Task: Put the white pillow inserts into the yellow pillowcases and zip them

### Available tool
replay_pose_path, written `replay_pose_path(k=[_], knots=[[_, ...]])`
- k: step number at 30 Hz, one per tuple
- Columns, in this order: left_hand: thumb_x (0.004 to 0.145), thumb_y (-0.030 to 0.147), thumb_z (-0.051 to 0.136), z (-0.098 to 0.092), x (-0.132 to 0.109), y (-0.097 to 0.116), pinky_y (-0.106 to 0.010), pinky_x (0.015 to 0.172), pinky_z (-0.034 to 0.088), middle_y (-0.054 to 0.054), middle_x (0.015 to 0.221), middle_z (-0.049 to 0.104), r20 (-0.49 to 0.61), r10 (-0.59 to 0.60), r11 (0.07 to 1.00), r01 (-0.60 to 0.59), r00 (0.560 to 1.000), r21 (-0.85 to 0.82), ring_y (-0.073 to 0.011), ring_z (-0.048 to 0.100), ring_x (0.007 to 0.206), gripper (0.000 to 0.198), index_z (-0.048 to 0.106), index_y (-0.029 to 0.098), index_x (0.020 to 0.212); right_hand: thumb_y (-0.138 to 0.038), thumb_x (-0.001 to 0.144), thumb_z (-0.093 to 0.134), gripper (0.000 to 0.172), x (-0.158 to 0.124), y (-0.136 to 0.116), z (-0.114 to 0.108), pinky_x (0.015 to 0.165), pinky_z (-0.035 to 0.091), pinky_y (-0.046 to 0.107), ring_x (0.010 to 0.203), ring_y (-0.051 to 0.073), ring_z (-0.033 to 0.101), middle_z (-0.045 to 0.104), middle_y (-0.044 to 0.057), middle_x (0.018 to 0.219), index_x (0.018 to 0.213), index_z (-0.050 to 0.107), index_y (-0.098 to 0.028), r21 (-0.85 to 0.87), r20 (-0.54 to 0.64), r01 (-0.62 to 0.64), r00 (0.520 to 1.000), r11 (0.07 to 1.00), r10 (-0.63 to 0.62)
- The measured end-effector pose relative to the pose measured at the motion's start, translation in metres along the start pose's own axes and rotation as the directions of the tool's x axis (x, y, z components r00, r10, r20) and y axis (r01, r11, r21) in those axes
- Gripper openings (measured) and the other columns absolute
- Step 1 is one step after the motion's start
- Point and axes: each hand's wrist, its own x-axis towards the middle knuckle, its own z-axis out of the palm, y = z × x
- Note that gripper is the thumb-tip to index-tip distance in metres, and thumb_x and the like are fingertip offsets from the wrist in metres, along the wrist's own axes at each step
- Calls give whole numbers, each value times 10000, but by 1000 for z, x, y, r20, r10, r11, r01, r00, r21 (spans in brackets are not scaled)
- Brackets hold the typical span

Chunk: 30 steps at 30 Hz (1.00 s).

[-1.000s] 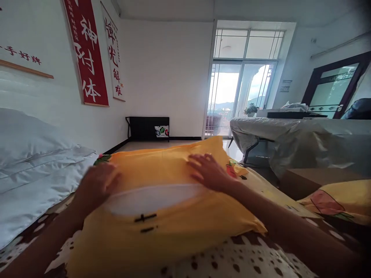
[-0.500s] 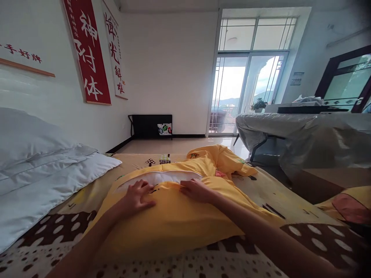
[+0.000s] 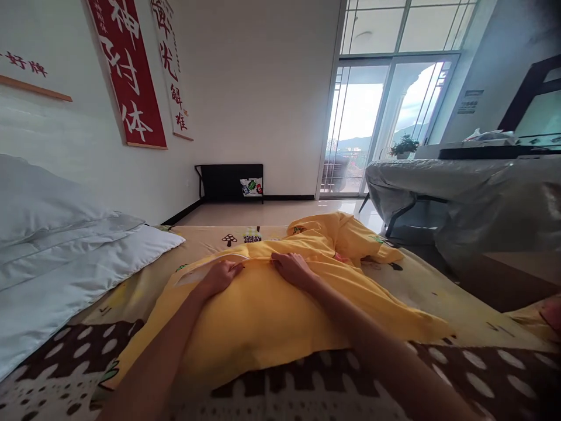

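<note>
A yellow pillowcase (image 3: 263, 313) lies plumped up on the bed in front of me. Through its opening on the far side, a strip of white filling (image 3: 193, 273) shows at the left. My left hand (image 3: 219, 276) has its fingers closed on the near edge of that opening. A short way to the right, my right hand (image 3: 293, 269) pinches the same edge, its fingertips at the seam. Between the two hands the cloth edges lie close together. Crumpled yellow cloth (image 3: 344, 231) with green and pink patches lies just beyond the pillowcase.
White bedding (image 3: 87, 257) is heaped on the left. The patterned bedsheet (image 3: 473, 304) spreads underneath. At the right, beyond the bed, stands a table (image 3: 407, 172) draped in clear plastic. A black folded panel (image 3: 219, 182) leans against the far wall.
My left hand has gone from spread fingers to a closed grip on the edge. The opening has narrowed, with less white showing. The view has shifted slightly.
</note>
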Motion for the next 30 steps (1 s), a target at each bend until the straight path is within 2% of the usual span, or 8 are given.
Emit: replay_pose_path(k=[5,10,17,20,23,25,28,30], knots=[[868,516,291,13,16,5,-325,625,300,-52,645,573,-92,15,998,-9,996,69,-185,515,655,514,606,161,672,-326,964,297,302,-4,7,29,580,257,265,728,183,625,698,69,886,979,581,-222,-25,54,-32,998,999,33],[829,586,364,-9,-15,-10,-293,607,280,-8,616,494,-165,30,993,-11,986,114,-157,448,633,488,538,178,625,-462,945,302,410,-19,26,3,615,291,278,765,212,621,692,91,861,916,612,-196,-47,38,11,999,999,-9],[756,592,415,-63,-76,-67,-220,524,263,28,601,383,77,-82,995,77,994,64,-115,361,576,439,437,173,626,-303,861,486,216,-63,72,-40,700,344,261,766,184,601,680,68,784,748,622,-178,-73,-14,154,988,985,-156],[776,529,380,-78,-82,-37,-221,537,276,30,571,388,-278,-55,987,94,959,128,-116,362,574,388,425,178,617,-222,828,485,172,-57,62,-66,643,330,263,674,179,570,653,69,702,723,611,-170,-98,-110,37,993,995,-48],[810,460,371,-89,-90,21,-215,528,282,46,544,345,-636,-27,991,106,771,86,-105,347,549,328,367,191,622,-220,914,280,333,-50,27,-103,589,303,260,654,174,527,624,77,710,772,577,-165,-62,-315,-144,942,988,118],[828,422,373,-93,-101,60,-215,520,292,48,536,358,-707,31,991,69,706,113,-102,361,532,299,369,196,632,-253,938,208,383,-54,-4,-124,567,291,248,619,156,490,587,46,664,757,539,-182,65,-484,-167,857,984,178],[830,390,386,-93,-123,105,-227,516,320,41,509,418,-627,204,960,-28,752,278,-106,403,494,274,417,202,633,-317,909,315,314,-71,-47,-141,547,277,239,549,133,436,500,-10,554,654,463,-210,179,-639,65,767,982,65],[833,357,384,-92,-138,122,-241,532,349,25,521,469,-701,277,937,-22,657,349,-121,456,505,246,443,208,647,-294,882,353,292,-85,-64,-144,566,284,245,528,129,420,466,-16,524,611,424,-211,127,-700,223,711,967,-72]])
